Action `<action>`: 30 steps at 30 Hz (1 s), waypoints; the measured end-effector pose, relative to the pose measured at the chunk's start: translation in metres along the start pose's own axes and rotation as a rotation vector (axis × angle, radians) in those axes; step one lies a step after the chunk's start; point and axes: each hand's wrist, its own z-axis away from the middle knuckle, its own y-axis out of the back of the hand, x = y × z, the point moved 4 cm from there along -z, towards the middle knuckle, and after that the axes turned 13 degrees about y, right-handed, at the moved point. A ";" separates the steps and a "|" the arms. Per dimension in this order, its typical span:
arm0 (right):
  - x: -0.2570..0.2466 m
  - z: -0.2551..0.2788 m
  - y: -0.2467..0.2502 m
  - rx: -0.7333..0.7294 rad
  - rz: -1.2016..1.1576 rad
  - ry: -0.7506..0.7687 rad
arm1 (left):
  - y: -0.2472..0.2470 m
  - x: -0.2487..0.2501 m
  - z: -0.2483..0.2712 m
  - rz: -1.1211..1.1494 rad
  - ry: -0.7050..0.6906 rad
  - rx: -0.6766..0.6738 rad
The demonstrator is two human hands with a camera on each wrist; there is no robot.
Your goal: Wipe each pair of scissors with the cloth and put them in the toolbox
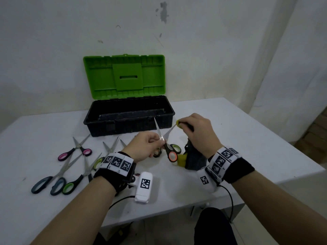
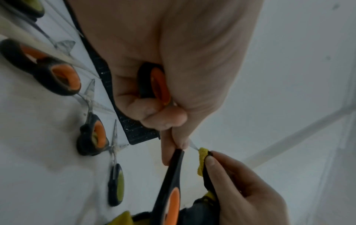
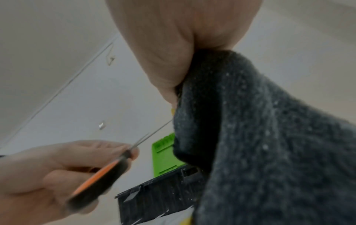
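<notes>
My left hand (image 1: 144, 147) sits just left of the frame's middle in the head view, knuckles up, fingers curled round the orange-handled scissors (image 1: 166, 147). One orange loop is tucked in my palm and the other hangs below my fingertips. The blades are spread: one points up toward the toolbox, the other slants up and right into the cloth. My right hand (image 1: 198, 131) is right of centre, raised above the table (image 1: 247, 138), wrist bent down, thumb and fingers pinching the cloth (image 1: 192, 156) closed over that blade's tip. The cloth is dark grey on one side and yellow on the other; its loose end hangs from my fist down toward the tabletop.

The toolbox (image 1: 129, 119) stands in the upper middle of the head view, against the wall, its black tray open and its green lid (image 1: 123, 76) upright behind it. I see no scissors inside it.

Counting the pairs lying on the table in the head view: one pink-handled pair (image 1: 76, 151) at left, one grey-blue pair (image 1: 53, 181) at lower left, one green-handled pair (image 1: 77, 179) beside it, one yellow-green pair (image 1: 104, 154) partly under my left wrist, and a green-looped pair (image 1: 175, 147) behind the one I hold. Another blade tip shows near my left hand; I cannot tell which pair it belongs to. That makes one cloth, one toolbox, one pair in hand.
</notes>
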 end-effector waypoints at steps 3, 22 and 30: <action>-0.030 0.009 -0.009 -0.055 -0.104 0.196 | -0.002 0.004 0.001 0.126 0.020 -0.039; -0.029 -0.005 -0.012 -0.214 -0.090 0.172 | 0.006 -0.005 -0.011 -0.007 0.054 -0.085; -0.026 -0.002 -0.014 -0.147 -0.092 0.062 | 0.012 -0.005 -0.014 0.385 0.034 0.165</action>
